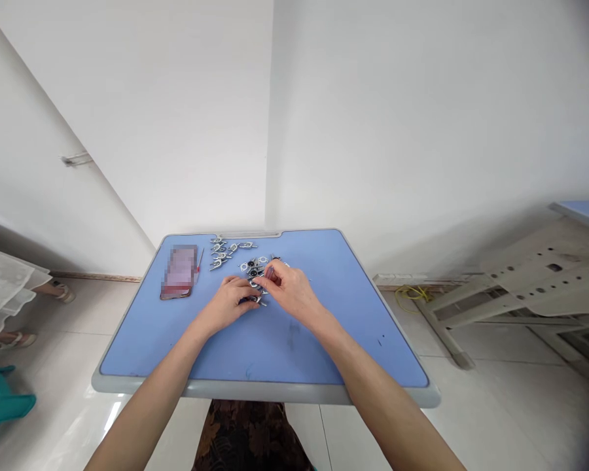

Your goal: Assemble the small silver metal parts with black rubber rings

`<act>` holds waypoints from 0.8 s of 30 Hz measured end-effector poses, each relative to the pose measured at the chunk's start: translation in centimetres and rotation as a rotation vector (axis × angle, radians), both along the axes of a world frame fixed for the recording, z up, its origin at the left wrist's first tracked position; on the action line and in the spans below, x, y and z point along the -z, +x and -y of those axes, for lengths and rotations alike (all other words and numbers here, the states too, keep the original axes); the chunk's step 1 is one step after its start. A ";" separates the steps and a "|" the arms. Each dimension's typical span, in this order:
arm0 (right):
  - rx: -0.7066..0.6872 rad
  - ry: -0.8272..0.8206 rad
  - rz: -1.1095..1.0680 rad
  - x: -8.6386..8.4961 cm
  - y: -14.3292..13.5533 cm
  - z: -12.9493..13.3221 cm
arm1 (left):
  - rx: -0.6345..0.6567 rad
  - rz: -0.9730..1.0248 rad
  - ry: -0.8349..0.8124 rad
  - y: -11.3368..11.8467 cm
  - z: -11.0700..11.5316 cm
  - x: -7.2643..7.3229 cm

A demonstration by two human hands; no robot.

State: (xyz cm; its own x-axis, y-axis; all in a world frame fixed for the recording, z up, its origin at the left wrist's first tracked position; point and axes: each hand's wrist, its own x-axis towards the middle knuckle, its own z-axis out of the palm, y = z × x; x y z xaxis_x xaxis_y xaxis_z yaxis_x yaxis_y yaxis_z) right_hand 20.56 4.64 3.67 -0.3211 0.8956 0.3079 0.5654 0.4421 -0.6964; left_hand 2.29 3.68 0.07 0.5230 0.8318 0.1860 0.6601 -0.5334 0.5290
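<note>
On the blue desk [235,347], my left hand [230,302] has its fingers closed around a small metal part [259,300] near the middle. My right hand [288,286] is pinched just above and right of it, round a small reddish, partly see-through handle [269,270]; its lower end is hidden. Loose metal and black parts [252,264] lie just beyond both hands. Farther back to the left is a group of several silver metal pieces [219,256].
A phone [179,271] and a thin tool with a red part [199,261] lie at the desk's left. White walls stand behind. A person's feet [17,340] and a green stool [2,400] are at left; another desk [535,288] and a yellow cable [412,293] are at right.
</note>
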 end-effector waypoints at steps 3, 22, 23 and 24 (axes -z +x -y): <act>-0.002 -0.010 0.047 0.3 -0.1 -0.2 | 0.016 -0.057 0.044 0.2 0.1 0.3; -0.232 -0.053 0.003 0.2 -0.3 0.3 | -0.019 -0.071 0.001 0.2 0.5 0.0; -0.235 -0.050 0.017 0.2 -0.3 0.3 | -0.016 -0.067 0.003 0.3 0.5 0.0; -0.235 -0.046 0.027 0.3 -0.3 0.2 | -0.014 -0.062 0.007 0.3 0.5 0.0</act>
State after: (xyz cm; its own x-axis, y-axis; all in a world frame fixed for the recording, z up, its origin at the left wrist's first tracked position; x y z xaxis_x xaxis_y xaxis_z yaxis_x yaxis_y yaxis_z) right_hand 20.22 4.40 3.37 -0.5301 0.8082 0.2565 0.4694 0.5317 -0.7050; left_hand 2.55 3.22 0.07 0.5223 0.8378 0.1591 0.6989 -0.5275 0.4830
